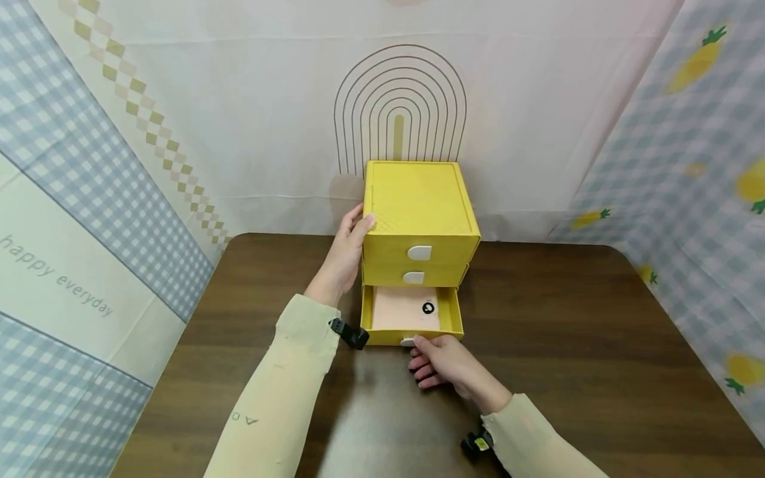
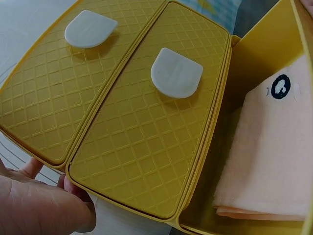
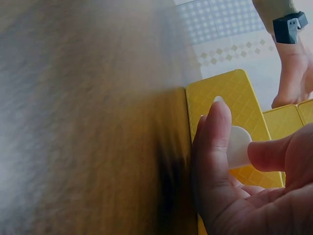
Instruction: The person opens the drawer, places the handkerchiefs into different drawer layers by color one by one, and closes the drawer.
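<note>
A yellow three-drawer storage box (image 1: 418, 199) stands on the table, its two upper drawers closed. The bottom drawer (image 1: 451, 312) is pulled out and holds a folded peach towel (image 2: 266, 156) with a round black-and-white mark. My right hand (image 1: 448, 362) pinches the white handle (image 3: 238, 147) of that drawer between thumb and fingers. At the box's left side is my left hand (image 1: 346, 255), its thumb at the top edge and its fingers against the side, partly hidden. White handles also show on the middle drawer (image 2: 142, 132) and the top drawer (image 2: 44, 88).
The box stands on a dark brown wooden table (image 1: 568, 332), near its back edge. Behind it hangs a pale cloth (image 1: 269, 119) with an arch pattern. Checked cloth (image 1: 705, 232) with pineapples borders the right side. A black camera (image 1: 349, 333) sits on the left wrist.
</note>
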Motion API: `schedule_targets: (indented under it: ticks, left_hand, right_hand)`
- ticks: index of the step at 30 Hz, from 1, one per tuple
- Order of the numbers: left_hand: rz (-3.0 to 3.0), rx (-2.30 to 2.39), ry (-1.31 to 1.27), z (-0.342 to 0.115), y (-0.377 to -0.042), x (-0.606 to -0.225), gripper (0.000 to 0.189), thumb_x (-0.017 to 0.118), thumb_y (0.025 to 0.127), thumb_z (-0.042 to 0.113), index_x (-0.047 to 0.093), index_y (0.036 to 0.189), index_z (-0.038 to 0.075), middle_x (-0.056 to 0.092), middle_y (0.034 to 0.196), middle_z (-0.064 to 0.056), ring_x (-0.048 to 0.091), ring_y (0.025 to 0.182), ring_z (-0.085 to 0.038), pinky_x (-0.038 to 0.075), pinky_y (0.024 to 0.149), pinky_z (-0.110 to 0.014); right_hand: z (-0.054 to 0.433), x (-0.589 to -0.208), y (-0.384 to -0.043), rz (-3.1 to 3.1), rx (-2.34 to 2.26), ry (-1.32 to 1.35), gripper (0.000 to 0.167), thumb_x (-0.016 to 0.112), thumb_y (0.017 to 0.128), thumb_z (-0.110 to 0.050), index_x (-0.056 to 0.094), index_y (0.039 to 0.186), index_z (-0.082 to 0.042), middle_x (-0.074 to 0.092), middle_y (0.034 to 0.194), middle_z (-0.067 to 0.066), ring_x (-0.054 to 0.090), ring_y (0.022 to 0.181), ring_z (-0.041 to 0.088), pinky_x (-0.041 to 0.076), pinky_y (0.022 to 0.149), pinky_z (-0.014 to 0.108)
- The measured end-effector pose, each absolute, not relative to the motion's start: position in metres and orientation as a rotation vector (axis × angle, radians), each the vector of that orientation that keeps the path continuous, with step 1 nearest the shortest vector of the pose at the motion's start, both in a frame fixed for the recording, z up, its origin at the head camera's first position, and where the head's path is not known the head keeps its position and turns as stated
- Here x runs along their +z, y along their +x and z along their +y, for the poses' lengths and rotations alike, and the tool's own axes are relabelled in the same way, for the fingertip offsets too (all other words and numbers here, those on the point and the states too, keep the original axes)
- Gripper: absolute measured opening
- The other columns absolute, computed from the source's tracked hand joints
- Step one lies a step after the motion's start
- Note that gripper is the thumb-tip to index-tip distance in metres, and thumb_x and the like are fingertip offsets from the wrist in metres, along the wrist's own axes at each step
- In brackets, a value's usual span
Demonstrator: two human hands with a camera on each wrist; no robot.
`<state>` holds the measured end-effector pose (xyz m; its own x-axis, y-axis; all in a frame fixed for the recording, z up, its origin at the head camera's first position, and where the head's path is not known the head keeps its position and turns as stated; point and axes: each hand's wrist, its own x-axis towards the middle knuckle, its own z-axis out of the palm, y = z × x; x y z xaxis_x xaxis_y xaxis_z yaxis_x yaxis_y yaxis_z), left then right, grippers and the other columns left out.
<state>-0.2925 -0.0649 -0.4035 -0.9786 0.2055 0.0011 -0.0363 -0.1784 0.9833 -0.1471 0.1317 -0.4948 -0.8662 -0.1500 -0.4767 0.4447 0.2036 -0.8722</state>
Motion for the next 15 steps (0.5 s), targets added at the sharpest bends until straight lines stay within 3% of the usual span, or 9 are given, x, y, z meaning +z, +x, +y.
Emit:
schedule_targets:
  ticks: [15]
  left_hand:
    - [1.905,2.272,0.213,-0.065,-0.293,-0.402,0.066,0.056,0.095,0.049,0.027,0.15,0.026,0.032,0.147,0.002,0.034,0.132,-0.017,0.023,0.11,-0.04]
  right_hand:
    - [0.128,-0.492,-0.176,2.067,-1.731,0.35,0.047,0.047,0.103,-0.036,0.062,0.11,0.008,0.067,0.092,0.016,0.065,0.068,0.023,0.056,0.061,0.037]
